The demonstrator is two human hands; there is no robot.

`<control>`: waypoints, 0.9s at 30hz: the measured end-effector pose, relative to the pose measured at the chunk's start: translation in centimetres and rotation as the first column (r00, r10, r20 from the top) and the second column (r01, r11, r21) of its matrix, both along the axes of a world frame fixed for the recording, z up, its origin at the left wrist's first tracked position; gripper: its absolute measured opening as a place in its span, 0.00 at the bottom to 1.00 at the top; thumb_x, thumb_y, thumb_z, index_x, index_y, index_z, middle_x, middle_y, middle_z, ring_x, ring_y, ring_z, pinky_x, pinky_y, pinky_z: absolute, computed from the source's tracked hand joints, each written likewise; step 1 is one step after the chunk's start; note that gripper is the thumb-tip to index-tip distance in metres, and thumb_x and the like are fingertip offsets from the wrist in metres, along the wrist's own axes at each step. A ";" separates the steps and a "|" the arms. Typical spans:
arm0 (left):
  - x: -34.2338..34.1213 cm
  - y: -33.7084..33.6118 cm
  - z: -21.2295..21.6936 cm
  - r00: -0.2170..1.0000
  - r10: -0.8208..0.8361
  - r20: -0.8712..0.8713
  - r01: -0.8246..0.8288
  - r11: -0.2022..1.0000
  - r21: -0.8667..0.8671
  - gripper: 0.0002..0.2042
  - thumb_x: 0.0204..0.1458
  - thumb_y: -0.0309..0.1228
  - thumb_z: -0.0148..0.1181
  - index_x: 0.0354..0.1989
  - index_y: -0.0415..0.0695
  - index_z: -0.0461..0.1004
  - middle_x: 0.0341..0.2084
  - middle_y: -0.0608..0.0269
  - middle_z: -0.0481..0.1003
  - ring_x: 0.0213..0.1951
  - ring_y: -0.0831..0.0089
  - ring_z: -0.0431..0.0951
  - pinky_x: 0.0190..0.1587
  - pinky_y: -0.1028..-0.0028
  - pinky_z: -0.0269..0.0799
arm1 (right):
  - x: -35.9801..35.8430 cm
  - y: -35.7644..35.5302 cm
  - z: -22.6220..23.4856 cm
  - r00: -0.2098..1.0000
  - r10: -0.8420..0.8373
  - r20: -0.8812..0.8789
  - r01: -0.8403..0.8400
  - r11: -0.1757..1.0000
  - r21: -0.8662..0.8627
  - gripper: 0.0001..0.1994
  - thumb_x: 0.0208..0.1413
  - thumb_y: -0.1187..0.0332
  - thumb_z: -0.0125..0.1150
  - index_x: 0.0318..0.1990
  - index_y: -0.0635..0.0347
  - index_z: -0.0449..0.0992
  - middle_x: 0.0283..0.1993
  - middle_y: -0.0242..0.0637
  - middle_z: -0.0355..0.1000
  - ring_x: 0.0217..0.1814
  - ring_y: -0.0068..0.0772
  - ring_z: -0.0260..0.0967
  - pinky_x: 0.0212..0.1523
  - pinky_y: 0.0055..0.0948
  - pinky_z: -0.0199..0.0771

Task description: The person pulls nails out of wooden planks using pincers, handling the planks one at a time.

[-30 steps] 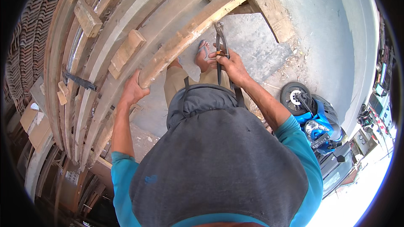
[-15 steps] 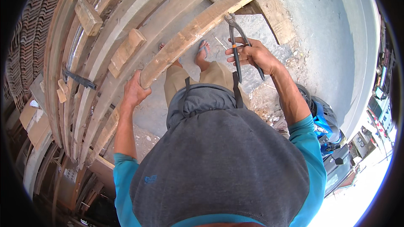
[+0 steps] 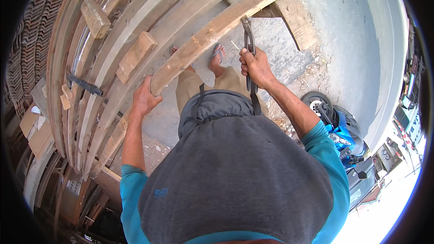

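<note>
My left hand grips the near end of a long wooden beam, which slants away from me to the upper right. In my right hand is a pair of dark pincers, fingers wrapped round both handles, which are squeezed together. The pincers' head points away from me and meets the beam's right edge. Whether a nail sits between the jaws is too small to tell.
Several more beams lie side by side to the left, with wood blocks and a hammer on them. Wavy stacked tiles stand at the far left. Sandalled feet show beyond the beam. A blue motorcycle is at the right.
My right hand has closed round the pincers, bringing their spread handles together, and has shifted slightly left. Its forearm has swung left too. My left hand stays on the beam's end.
</note>
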State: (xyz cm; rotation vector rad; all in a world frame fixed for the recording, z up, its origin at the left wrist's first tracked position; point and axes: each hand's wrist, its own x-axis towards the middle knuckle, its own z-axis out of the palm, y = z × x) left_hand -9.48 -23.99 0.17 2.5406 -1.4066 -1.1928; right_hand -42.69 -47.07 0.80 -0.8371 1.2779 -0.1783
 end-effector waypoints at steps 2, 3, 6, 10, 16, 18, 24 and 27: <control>0.7 -0.2 0.0 0.994 0.006 -0.113 -0.006 1.000 0.006 0.35 0.37 0.33 0.70 0.60 0.47 0.66 0.44 0.43 0.80 0.48 0.43 0.80 0.50 0.53 0.75 | 2.8 3.6 -2.5 0.995 -0.090 0.032 0.095 0.980 -0.177 0.12 0.70 0.62 0.51 0.41 0.63 0.67 0.28 0.30 0.64 0.23 0.20 0.60 0.25 0.27 0.64; 1.0 -0.4 0.0 0.994 0.003 -0.106 -0.002 1.000 0.005 0.35 0.37 0.33 0.70 0.60 0.47 0.66 0.44 0.43 0.80 0.48 0.43 0.80 0.50 0.53 0.75 | 4.1 4.5 -2.8 0.989 -0.121 0.083 0.139 0.955 -0.263 0.12 0.70 0.62 0.51 0.41 0.63 0.67 0.29 0.31 0.66 0.24 0.20 0.62 0.25 0.27 0.65; 1.5 -0.8 -0.1 0.980 0.060 -0.189 -0.042 0.994 0.100 0.35 0.38 0.33 0.69 0.60 0.46 0.67 0.43 0.43 0.81 0.48 0.43 0.80 0.50 0.54 0.74 | 3.2 4.6 -1.3 0.997 -0.036 0.066 0.047 0.983 -0.179 0.14 0.68 0.66 0.50 0.53 0.69 0.68 0.33 0.34 0.69 0.28 0.22 0.67 0.30 0.27 0.70; 0.7 -1.2 0.8 0.986 0.073 -0.152 -0.058 0.993 0.102 0.35 0.37 0.33 0.69 0.60 0.45 0.67 0.44 0.43 0.80 0.49 0.44 0.80 0.52 0.54 0.74 | -1.9 2.0 0.3 0.993 0.042 0.106 -0.045 0.999 0.022 0.28 0.63 0.74 0.45 0.70 0.72 0.58 0.48 0.46 0.74 0.46 0.35 0.77 0.46 0.34 0.81; 1.0 -1.0 0.5 0.986 0.058 -0.155 -0.044 0.995 0.093 0.36 0.38 0.33 0.68 0.61 0.46 0.66 0.45 0.43 0.80 0.50 0.43 0.79 0.52 0.54 0.73 | -4.8 -3.4 1.5 0.960 -0.018 0.281 -0.053 0.969 0.243 0.32 0.63 0.71 0.47 0.73 0.74 0.50 0.61 0.60 0.72 0.58 0.51 0.78 0.55 0.44 0.83; 0.9 -1.0 0.5 0.987 0.048 -0.156 -0.034 0.995 0.094 0.36 0.38 0.33 0.68 0.62 0.46 0.66 0.45 0.42 0.80 0.50 0.42 0.79 0.52 0.53 0.73 | -5.2 -4.9 1.4 0.935 -0.011 0.354 -0.094 0.956 0.278 0.31 0.65 0.69 0.47 0.73 0.74 0.50 0.61 0.60 0.72 0.58 0.52 0.78 0.54 0.43 0.84; 0.1 -0.5 0.5 0.995 0.065 -0.078 -0.058 0.994 0.090 0.36 0.38 0.34 0.68 0.61 0.46 0.66 0.46 0.42 0.80 0.50 0.41 0.79 0.51 0.52 0.74 | -5.8 -9.0 2.6 0.921 0.163 0.355 -0.273 0.918 0.287 0.35 0.59 0.69 0.51 0.71 0.78 0.51 0.57 0.65 0.74 0.53 0.53 0.80 0.51 0.43 0.86; -0.2 -0.2 0.3 0.997 0.052 -0.054 -0.048 0.996 0.070 0.36 0.38 0.33 0.68 0.61 0.47 0.66 0.46 0.42 0.80 0.50 0.41 0.79 0.51 0.52 0.74 | -6.6 -10.2 2.2 0.913 0.238 0.332 -0.334 0.902 0.274 0.35 0.59 0.67 0.52 0.71 0.78 0.53 0.51 0.61 0.77 0.46 0.49 0.82 0.47 0.41 0.88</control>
